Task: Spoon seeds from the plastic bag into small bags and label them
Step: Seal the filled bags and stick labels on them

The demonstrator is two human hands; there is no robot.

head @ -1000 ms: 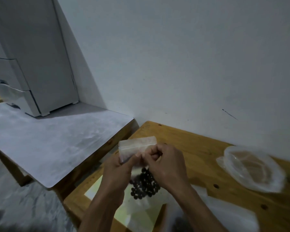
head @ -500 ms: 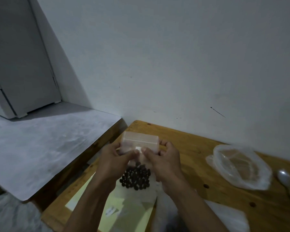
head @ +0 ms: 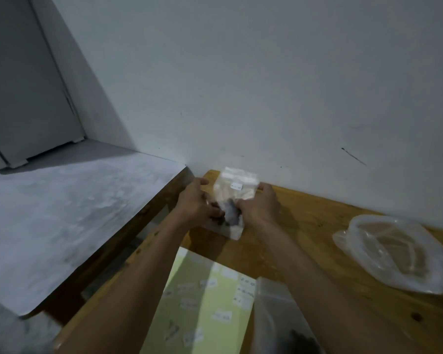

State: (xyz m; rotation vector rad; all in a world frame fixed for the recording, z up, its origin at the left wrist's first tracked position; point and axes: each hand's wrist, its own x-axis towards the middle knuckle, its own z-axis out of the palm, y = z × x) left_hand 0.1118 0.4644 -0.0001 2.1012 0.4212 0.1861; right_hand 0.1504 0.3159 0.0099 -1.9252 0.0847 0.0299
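Hands at far left corner of the wooden table point(head: 317, 226), both on one small bag point(head: 237, 191) of seeds. Left hand point(head: 195, 205) & right hand point(head: 260, 206) each have fingers curled on the bag's lower part, one per side; exact finger placement is blurred, so can't say if they pinch the seal or just the sides. Looks like the bag is being set down or stacked after labelling. To do that well: keep the top strip shut, lower it flat, label facing up so it reads, let go w/ both hands together so the seeds don't shift & tip it. Bag itself: small, clear, whitish at top, w/ a small white label point(head: 236, 186) near the top edge; dark seeds point(head: 229, 215) bunched low, between the two hands, part hidden. Seems to sit on or just above other whitish bags point(head: 234, 232); can't tell if touching. Near: pale green label sheet point(head: 210, 297) w/ stickers. Near right: plastic bag point(head: 274, 315) w/ dark seeds. Right: crumpled clear bag point(head: 394, 254), well apart.
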